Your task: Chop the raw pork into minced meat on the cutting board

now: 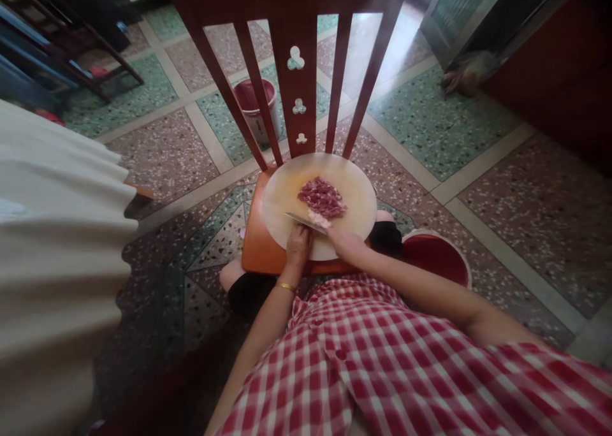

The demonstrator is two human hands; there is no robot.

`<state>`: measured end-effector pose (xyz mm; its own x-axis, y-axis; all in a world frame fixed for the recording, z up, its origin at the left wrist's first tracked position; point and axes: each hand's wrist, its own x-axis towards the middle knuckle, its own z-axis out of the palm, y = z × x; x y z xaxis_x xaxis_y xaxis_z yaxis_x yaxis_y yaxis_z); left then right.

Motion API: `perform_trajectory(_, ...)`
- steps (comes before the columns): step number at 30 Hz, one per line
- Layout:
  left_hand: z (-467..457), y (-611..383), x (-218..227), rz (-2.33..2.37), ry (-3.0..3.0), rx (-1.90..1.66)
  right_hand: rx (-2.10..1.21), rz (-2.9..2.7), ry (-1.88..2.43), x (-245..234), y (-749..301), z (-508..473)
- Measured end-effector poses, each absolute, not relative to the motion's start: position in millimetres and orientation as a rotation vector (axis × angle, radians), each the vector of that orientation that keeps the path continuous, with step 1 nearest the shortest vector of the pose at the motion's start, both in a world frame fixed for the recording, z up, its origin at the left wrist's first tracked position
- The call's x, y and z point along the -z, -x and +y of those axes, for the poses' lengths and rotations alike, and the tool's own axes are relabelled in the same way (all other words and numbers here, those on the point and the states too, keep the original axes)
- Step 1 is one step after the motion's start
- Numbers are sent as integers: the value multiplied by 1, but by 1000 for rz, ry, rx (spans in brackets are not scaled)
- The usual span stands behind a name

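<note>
A round, pale cutting board [277, 197] lies on the seat of a wooden chair [255, 232]. Chopped red meat [321, 195] is heaped near its middle, with paler, fatty bits [319, 218] along the near edge of the pile. My right hand [345, 241] grips a knife [306, 221], its blade pointing left across the board just in front of the pale bits. Close behind the blade, my left hand [299, 243] rests on the board's near side with fingers curled together; whatever is under them is hidden.
The chair's slatted back [291, 34] rises beyond the board. Behind it a bucket [261, 114] stands on the tiled floor. A red basin [435, 257] sits to the right of my knee. Pale draped cloth [57, 251] hangs at left.
</note>
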<state>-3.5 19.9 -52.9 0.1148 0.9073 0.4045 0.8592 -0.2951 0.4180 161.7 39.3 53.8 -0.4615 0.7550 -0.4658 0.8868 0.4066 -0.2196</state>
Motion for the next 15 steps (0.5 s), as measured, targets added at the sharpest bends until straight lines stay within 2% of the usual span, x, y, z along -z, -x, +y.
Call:
perform_trajectory(5,21,2,46,1756,-2252,-1034,588,2276,-1496,-56,-204,34)
perform_trajectory(15,20,3,49,1772,-2258,-1027,659,2328,-1386,-60,-168,37)
